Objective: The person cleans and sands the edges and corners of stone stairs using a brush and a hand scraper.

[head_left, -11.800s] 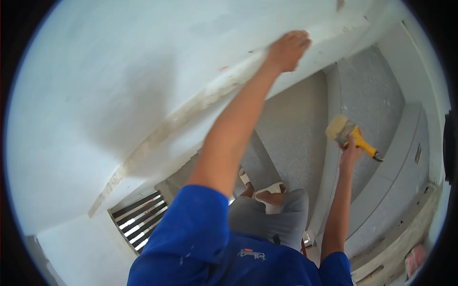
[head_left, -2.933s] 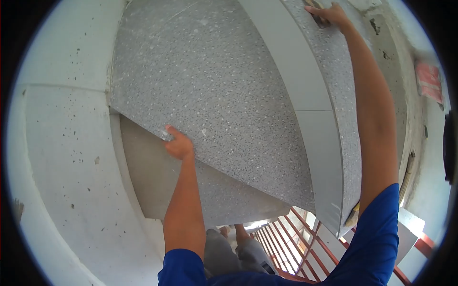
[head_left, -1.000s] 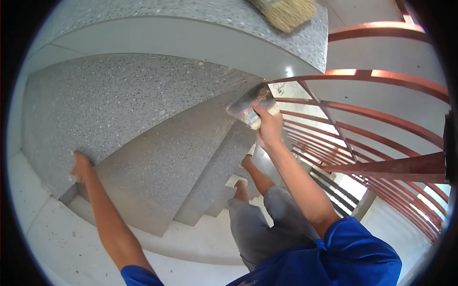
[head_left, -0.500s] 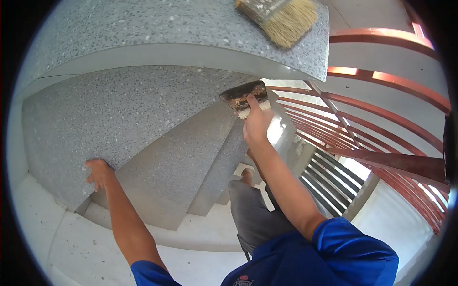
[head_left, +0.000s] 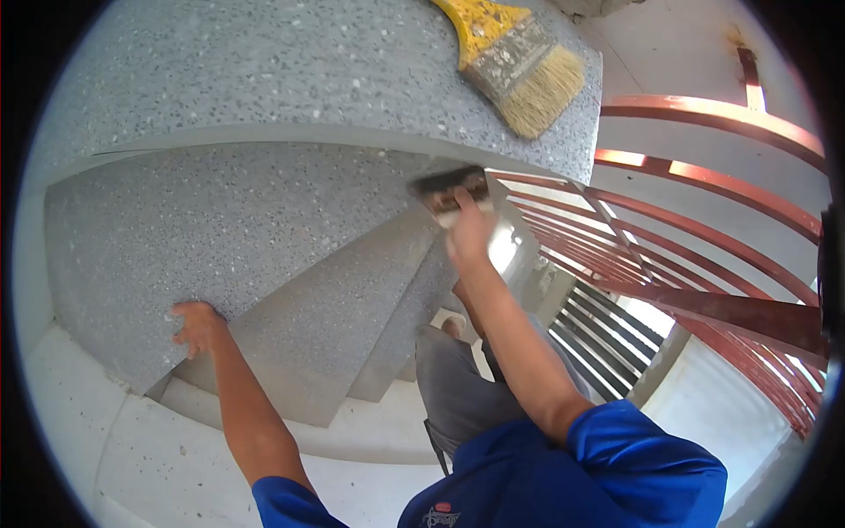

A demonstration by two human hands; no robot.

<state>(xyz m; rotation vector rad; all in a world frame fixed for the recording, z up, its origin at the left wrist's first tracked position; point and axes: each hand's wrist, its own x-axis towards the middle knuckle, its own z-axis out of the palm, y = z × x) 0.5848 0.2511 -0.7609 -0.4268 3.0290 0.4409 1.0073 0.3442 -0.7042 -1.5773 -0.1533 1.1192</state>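
Note:
My right hand (head_left: 473,231) is closed around a wide scraper (head_left: 449,187) with a dark, worn blade and a pale lower part. The scraper is at the narrow inner end of a speckled grey stair tread (head_left: 255,211), close under the front edge of the step above, and is smeared by motion. My left hand (head_left: 199,327) lies on the tread's front edge at the wide end, fingers spread and holding nothing. On the upper step (head_left: 290,62) rests a paint brush (head_left: 528,75) with a yellow handle and pale bristles, near its right end.
Reddish metal railings (head_left: 704,198) curve along the right side. Lower stair steps (head_left: 304,330) fan down under my arms, where my bent knee and a foot show. A white stringer wall (head_left: 220,449) borders the stairs at lower left. Dark slats (head_left: 607,339) show lower right.
The view has shifted upward, so the brush's yellow handle now shows. My right hand and scraper are blurred with movement at the same inner end of the tread. My left hand stays at the edge.

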